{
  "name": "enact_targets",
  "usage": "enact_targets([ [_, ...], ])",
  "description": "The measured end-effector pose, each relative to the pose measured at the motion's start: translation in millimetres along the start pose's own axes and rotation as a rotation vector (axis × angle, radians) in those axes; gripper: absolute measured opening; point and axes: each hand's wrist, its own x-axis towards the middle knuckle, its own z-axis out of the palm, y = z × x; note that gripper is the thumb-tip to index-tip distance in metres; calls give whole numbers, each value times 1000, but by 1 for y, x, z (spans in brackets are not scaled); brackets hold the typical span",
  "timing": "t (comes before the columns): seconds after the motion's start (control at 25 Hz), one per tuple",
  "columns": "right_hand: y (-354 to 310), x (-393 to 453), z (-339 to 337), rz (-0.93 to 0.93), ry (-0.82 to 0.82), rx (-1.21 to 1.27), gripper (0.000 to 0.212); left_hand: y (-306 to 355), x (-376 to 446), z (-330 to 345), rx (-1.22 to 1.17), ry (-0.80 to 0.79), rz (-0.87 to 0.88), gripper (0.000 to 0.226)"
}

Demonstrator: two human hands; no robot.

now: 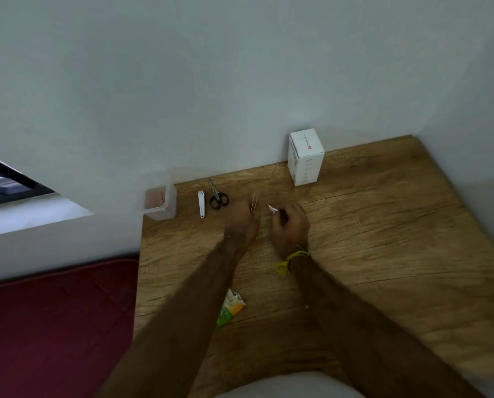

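Both my hands are over the middle of a wooden table (383, 239). My left hand (241, 218) is curled and pinches a thin pale strip (254, 201) that sticks up from its fingers. My right hand (290, 225), with a yellow thread tied at the wrist, is curled and pinches a small white scrap (273, 208). The two hands are close together but apart. The picture is blurred, so I cannot tell what the strip and the scrap are.
Small black-handled scissors (218, 196) and a white nail clipper (201, 203) lie to the left of my hands. A clear plastic tub (159, 199) stands at the table's left corner. A white carton (305, 156) stands against the wall. A green-orange sachet (230, 308) lies under my left forearm.
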Motion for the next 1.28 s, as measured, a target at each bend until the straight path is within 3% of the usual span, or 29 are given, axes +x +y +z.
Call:
enact_targets([
  [0.24,2,-16,-25,60,-22,94,12,-10,-107,9,-514,-59,-36,17],
  [0.48,9,-86,-71,35,-38,143,20,-37,-165,35,-892,-197,-113,45],
  [0.68,13,-93,-76,-55,-71,124,20,-47,-168,41,-938,-232,-115,36],
  [0.84,10,-100,-78,-246,-174,34,21,-49,-170,41,-949,-236,-88,32],
  [1.28,15,-105,-72,-470,-189,-182,24,-53,-163,41,-892,-281,-87,36],
])
